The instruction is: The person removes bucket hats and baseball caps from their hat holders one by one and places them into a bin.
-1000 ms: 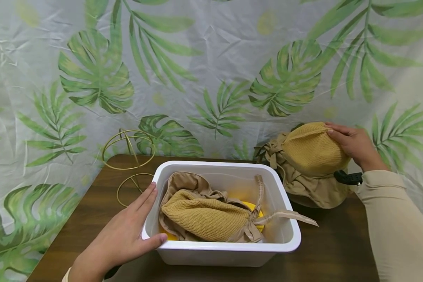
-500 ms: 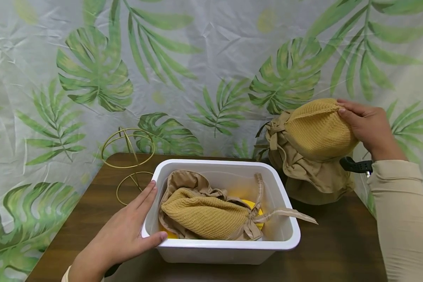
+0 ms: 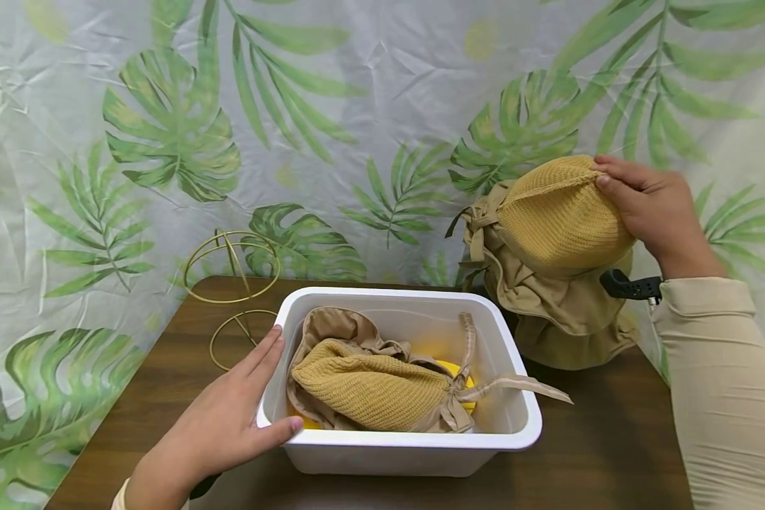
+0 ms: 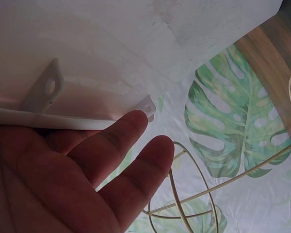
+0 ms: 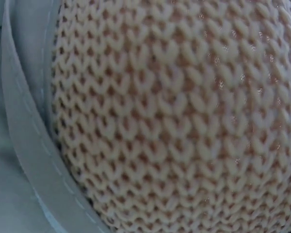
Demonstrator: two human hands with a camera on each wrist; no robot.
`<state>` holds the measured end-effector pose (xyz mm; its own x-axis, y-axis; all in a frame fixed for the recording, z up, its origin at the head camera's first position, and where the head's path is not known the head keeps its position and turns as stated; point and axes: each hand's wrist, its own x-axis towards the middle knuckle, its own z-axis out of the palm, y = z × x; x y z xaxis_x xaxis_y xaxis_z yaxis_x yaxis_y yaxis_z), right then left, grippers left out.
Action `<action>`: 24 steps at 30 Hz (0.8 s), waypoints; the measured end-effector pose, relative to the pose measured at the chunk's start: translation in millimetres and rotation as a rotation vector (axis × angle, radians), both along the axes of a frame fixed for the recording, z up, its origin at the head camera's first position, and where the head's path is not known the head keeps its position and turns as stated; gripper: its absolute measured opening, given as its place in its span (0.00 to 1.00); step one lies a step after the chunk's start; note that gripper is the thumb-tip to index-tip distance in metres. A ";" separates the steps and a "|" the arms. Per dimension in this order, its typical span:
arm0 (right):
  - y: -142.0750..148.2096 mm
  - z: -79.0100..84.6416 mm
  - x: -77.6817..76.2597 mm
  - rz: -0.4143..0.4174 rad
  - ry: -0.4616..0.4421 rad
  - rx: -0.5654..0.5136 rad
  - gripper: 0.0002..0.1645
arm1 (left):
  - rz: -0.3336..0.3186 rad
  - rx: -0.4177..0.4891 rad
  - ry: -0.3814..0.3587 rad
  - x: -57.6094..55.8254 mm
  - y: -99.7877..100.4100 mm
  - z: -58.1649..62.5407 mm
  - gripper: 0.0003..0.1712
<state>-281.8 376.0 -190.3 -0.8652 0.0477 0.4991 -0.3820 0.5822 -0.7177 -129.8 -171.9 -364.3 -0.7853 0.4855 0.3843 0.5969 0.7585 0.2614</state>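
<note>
In the head view my right hand [image 3: 659, 212] pinches the crown of a mustard-knit sun hat [image 3: 557, 219] with a tan cloth brim and tie. The hat is raised at the back right, its brim hanging down. Its knit fills the right wrist view as a knitted crown [image 5: 184, 111]. My left hand [image 3: 219, 418] rests against the left corner of a white plastic tub [image 3: 395, 457], fingers straight along the side and thumb on the front rim. A second knit hat [image 3: 370, 389] lies in the tub, one tie hanging over the right rim.
A gold wire stand [image 3: 232, 269] is at the table's back left, close to the tub. Something yellow [image 3: 449, 368] shows under the hat in the tub. The brown wooden table [image 3: 586, 425] meets a leaf-print cloth [image 3: 382, 142] behind.
My right hand has lifted the hat upward from the back right of the table, then slightly left. My left hand stays on the tub.
</note>
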 end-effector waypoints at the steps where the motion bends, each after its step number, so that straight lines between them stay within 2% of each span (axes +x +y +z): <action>1: -2.2 2.9 0.9 0.000 0.008 -0.016 0.21 | -0.001 0.000 0.001 -0.1 0.1 0.2 0.57; 3: -6.8 8.9 2.7 0.009 0.019 -0.067 0.20 | -0.003 -0.001 0.002 -0.3 0.1 0.6 0.57; 8: -19.0 22.6 6.3 0.082 0.033 -0.276 0.17 | 0.002 -0.012 -0.001 -0.9 -0.5 1.6 0.57; 12: -29.6 27.2 5.4 0.154 0.089 -0.396 0.14 | 0.007 -0.017 -0.002 -1.2 -0.6 2.0 0.57; 15: -39.9 28.7 5.0 0.181 0.124 -0.426 0.13 | 0.008 -0.016 -0.005 -1.3 -0.6 1.8 0.57; 19: -55.5 30.6 4.9 0.146 0.149 -0.363 0.12 | 0.011 -0.016 -0.013 -1.2 -0.5 1.6 0.57; 24: -73.5 28.3 1.8 0.168 0.173 -0.373 0.12 | 0.008 -0.016 -0.011 -1.1 -0.6 1.3 0.57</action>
